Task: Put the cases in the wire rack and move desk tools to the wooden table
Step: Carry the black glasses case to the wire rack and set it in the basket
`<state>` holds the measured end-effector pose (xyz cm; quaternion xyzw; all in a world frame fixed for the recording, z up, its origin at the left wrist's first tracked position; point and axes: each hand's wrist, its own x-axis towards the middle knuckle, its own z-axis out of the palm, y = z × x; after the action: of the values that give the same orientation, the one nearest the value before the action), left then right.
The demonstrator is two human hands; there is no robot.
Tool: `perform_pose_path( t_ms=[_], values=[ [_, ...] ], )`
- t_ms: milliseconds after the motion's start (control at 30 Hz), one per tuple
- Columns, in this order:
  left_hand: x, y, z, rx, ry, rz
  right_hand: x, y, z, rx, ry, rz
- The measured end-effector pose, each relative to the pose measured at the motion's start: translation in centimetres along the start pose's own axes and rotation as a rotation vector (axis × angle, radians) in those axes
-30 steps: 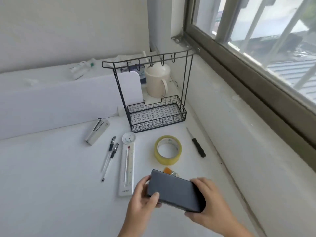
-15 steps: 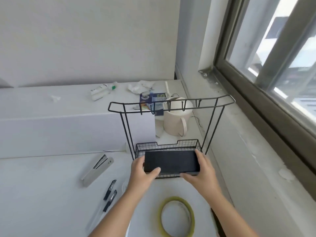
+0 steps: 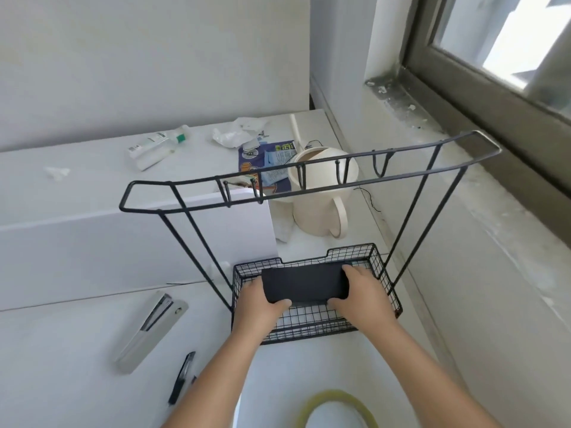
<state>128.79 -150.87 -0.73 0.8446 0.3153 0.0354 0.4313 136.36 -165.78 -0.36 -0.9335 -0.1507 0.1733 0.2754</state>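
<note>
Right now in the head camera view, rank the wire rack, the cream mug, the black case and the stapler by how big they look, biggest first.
1. wire rack, by far the largest.
2. cream mug.
3 and 4. stapler and black case: too alike to rank; the left hand and right hand cover the case's ends.

no legible text: print on the blue carton (image 3: 272, 162) behind the wire rack (image 3: 309, 177) and on the white tube (image 3: 151, 146) at the back is too blurred to read
</note>
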Motion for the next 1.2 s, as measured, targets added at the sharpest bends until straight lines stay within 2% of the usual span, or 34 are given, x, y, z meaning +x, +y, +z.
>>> perform_pose_path(
  t_ms=[233, 467, 967, 1100, 1200],
  values=[
    [0.3, -0.5, 0.5, 0.084, 0.047, 0.003, -0.4, -0.5, -0.1, -0.070, 0.055, 0.059],
    [0.1, -0.4, 0.7, 0.096, 0.035, 0.012, -0.1, -0.5, 0.2, -0.030, 0.128, 0.054],
    [-0.4, 0.2, 0.8, 0.206, 0.047, -0.033, -0.1, -0.4, 0.6, -0.062, 0.137, 0.025],
    [-1.3, 0.5, 0.2, 0.151, 0.072, 0.020, -0.9, -0.7, 0.2, -0.060, 0.137, -0.040],
    [-3.7, 1.0, -1.3, 0.025, 0.132, 0.136, -3.7, -1.4, -0.2, 0.018, 0.181, -0.100]
  ],
)
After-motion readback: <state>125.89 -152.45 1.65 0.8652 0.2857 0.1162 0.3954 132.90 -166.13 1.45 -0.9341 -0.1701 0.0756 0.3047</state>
